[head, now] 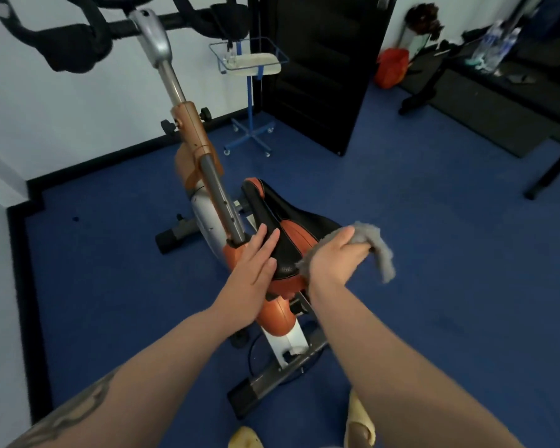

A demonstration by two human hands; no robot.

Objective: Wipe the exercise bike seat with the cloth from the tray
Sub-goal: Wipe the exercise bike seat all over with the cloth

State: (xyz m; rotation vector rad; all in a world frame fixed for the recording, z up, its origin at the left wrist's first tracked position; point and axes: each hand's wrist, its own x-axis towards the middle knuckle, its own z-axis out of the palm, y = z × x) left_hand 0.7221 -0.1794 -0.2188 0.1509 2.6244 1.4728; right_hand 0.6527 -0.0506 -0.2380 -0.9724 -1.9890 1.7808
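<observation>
The black and orange bike seat point(283, 221) sits at the middle of the view, its nose pointing away from me. My left hand point(256, 263) lies flat with fingers straight on the seat's left side, holding nothing. My right hand point(333, 257) is closed on a grey fluffy cloth point(380, 250), which bunches out of the fist and hangs off the seat's right rear edge. The hand and cloth cover the seat's rear right part. The tray point(249, 61), a blue wire frame on a wheeled stand, is by the far wall.
The bike's orange and grey post point(188, 130) rises left of the seat toward the black handlebars point(78, 40). A black door point(320, 66) stands open behind the tray. Dark furniture with bottles point(495, 43) lines the right wall. Blue carpet point(434, 237) surrounds the bike.
</observation>
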